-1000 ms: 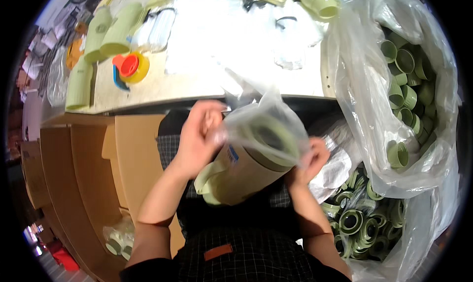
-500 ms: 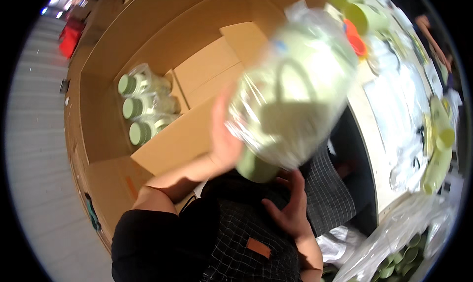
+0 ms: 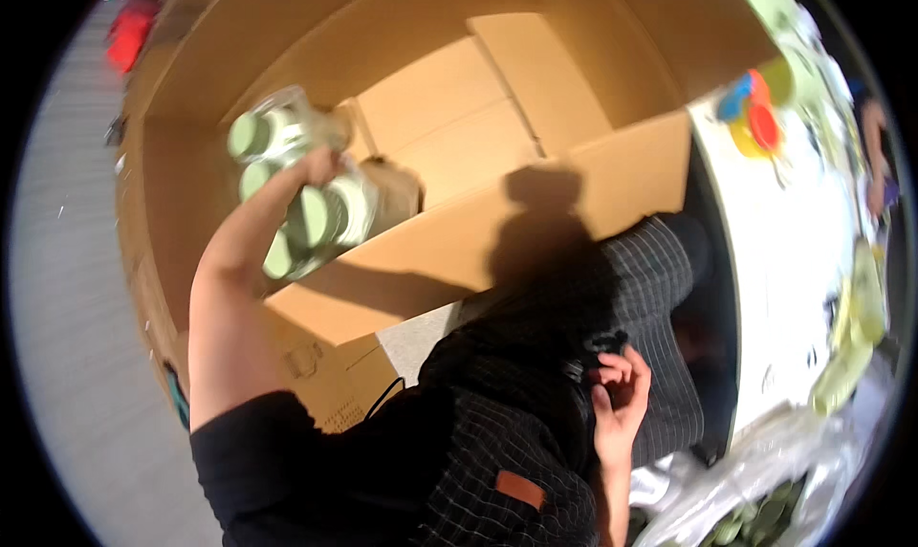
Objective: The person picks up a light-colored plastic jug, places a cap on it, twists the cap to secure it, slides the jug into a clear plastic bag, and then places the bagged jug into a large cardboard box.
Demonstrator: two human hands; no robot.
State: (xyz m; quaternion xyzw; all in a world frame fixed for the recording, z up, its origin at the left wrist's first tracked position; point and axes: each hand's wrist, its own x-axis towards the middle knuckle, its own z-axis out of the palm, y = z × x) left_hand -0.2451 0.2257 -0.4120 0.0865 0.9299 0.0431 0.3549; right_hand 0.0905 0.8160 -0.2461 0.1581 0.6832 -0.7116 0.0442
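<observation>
One wrapped green bottle (image 3: 356, 206) lies in the cardboard box's (image 3: 626, 176) left end, by its near edge, long axis roughly along it — lid (image 3: 318, 218) leftward. The left hand (image 3: 322, 165), much nearer, is at its far side (blur hides any grip); the right hand (image 3: 623, 396), loosely curled, looks empty.

Green-topped bottles (image 3: 252, 135) in cardboard box (image 3: 631, 176)

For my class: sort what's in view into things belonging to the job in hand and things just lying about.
Belonging to the job:
- left hand, inside the box
- bagged green container at that hand
- other green containers beside it
- cardboard box holding them

Apparently lying about:
- red, blue and yellow object on the table
- blurred red thing outside the box
</observation>
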